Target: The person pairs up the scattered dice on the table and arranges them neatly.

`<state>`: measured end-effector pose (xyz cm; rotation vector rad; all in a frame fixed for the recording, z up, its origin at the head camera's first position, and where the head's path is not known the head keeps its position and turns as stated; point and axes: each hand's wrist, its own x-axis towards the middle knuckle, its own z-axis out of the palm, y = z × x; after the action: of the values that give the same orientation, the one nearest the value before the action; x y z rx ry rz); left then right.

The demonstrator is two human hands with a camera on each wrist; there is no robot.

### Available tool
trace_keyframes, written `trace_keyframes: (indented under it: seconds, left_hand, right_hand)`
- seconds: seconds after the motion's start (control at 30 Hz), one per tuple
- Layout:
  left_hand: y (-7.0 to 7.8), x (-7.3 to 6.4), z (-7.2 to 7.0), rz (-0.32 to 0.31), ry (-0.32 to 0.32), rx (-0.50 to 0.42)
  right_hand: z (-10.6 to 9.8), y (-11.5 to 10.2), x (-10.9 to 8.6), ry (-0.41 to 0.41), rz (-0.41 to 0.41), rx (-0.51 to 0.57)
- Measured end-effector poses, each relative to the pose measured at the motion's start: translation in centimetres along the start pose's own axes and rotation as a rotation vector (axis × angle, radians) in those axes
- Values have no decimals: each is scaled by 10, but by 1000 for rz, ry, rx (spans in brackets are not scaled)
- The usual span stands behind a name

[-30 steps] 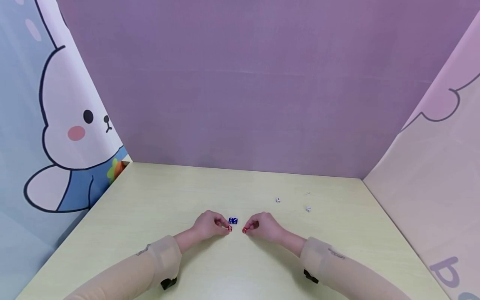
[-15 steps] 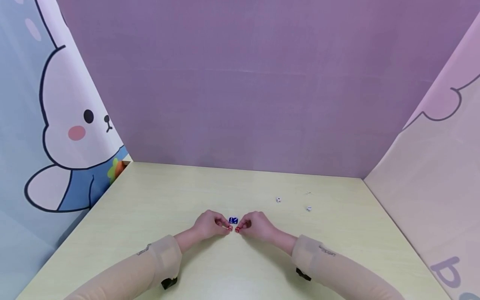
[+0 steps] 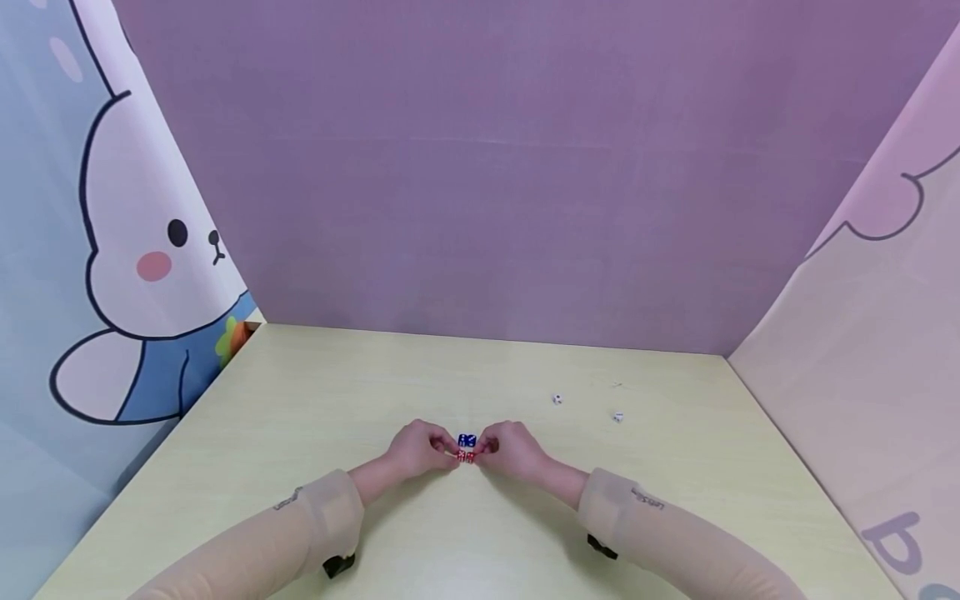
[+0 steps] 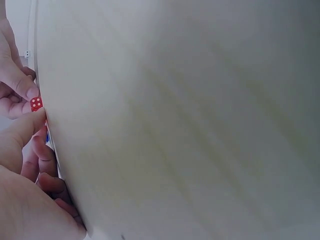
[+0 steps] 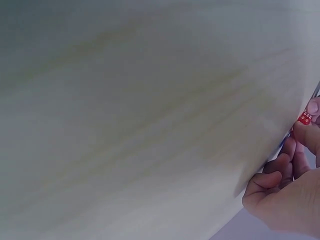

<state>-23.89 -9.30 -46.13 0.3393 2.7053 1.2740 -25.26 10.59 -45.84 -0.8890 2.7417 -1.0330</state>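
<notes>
Two red dice with white pips sit side by side between my hands. My left hand (image 3: 422, 447) pinches the left red die (image 3: 461, 456) between thumb and fingertips. From the other side, my right hand (image 3: 513, 450) pinches the right red die (image 3: 470, 457). Just behind them, two blue dice (image 3: 467, 440) stand side by side, close to the fingertips of both hands. In the left wrist view a red die (image 4: 36, 104) shows between the two thumbs. The right wrist view has red dice (image 5: 304, 118) at the thumb tip, partly hidden by fingers.
Farther back on the pale wooden table (image 3: 360, 375) lie two white dice, one nearer the middle (image 3: 557, 400) and one to the right (image 3: 618, 417). A purple panel (image 3: 480, 183) rises at the table's back edge, with printed cloths on both sides.
My right hand has moved left with its red die, bringing it up against the left red die. My left hand and the blue dice have stayed in place.
</notes>
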Motion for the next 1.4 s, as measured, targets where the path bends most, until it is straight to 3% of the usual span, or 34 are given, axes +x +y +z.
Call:
trace_keyframes:
  seconds: [0.37,0.6,0.87,1.17,1.4]
  left_hand:
    - [-1,2,0,8,2,2]
    - [-1,3,1,-9,-7,1]
    - [-2,1,1,-20,-18,-8]
    - [-5,2,1,-34,-3,-6]
    - [-6,3,3,-12,-2,-2]
  right_hand:
    - [0,2,1,11,7,-16]
    - [-14,11,-9,-9,43,16]
    - [-45,41,-27,64,131,40]
    - [-69,76,-30,176,316,15]
    - [-79,94,-26,213,335,-7]
